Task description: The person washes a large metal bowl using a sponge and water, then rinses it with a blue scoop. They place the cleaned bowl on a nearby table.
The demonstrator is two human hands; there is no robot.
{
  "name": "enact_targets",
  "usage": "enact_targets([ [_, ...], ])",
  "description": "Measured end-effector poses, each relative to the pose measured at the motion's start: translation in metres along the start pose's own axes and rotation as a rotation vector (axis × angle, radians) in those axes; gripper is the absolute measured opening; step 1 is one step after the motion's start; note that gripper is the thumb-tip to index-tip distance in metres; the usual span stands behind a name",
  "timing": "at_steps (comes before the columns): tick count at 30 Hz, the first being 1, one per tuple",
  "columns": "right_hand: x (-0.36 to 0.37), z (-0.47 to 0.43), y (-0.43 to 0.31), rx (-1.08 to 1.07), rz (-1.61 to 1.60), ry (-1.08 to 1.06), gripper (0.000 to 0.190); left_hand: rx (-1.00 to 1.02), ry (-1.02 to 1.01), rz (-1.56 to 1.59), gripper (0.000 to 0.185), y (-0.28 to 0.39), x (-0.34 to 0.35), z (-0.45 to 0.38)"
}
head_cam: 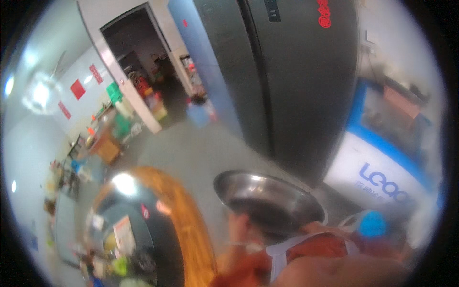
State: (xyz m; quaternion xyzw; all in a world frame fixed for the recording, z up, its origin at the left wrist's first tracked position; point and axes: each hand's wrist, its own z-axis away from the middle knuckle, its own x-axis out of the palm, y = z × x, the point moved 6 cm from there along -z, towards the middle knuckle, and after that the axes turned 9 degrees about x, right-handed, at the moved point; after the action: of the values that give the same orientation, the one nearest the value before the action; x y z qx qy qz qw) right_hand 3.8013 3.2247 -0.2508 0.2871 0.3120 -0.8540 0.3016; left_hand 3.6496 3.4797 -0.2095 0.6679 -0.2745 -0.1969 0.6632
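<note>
A wide stainless steel basin (272, 197) is held in front of my body, tilted so that its inside shows. My left hand (239, 226) grips its near left side, with the thumb up at the rim. My right hand (317, 228) is at the near right rim, mostly hidden by my own arm and clothing. Nothing can be made out inside the basin, though its near bottom is dark and blurred. A white apron strap crosses my reddish-orange clothing below it.
A round wooden table (195, 222) with a dark turntable (165, 247) carrying several items stands at left. Ahead rises a dark refrigerator (304, 79); a white and blue chest freezer (376, 158) stands at right. A doorway (143, 46) lies beyond the grey floor (172, 150).
</note>
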Motion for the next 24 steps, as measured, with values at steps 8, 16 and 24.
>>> enact_targets([
  [8, -0.132, -0.262, -0.032, -0.363, 0.169, -0.041, 0.036, 0.199, 0.02, -0.717, 0.02, 0.038, -0.035, -0.216],
  [16, -0.295, -0.451, -0.162, -0.525, 0.227, -0.29, 0.047, -0.055, 0.427, -0.165, 0.014, 0.01, -0.17, -0.352],
  [24, -0.42, -0.679, -0.32, -0.546, 0.289, -0.18, 0.042, -0.086, 0.793, 0.388, 0.006, 0.006, -0.316, -0.587],
])
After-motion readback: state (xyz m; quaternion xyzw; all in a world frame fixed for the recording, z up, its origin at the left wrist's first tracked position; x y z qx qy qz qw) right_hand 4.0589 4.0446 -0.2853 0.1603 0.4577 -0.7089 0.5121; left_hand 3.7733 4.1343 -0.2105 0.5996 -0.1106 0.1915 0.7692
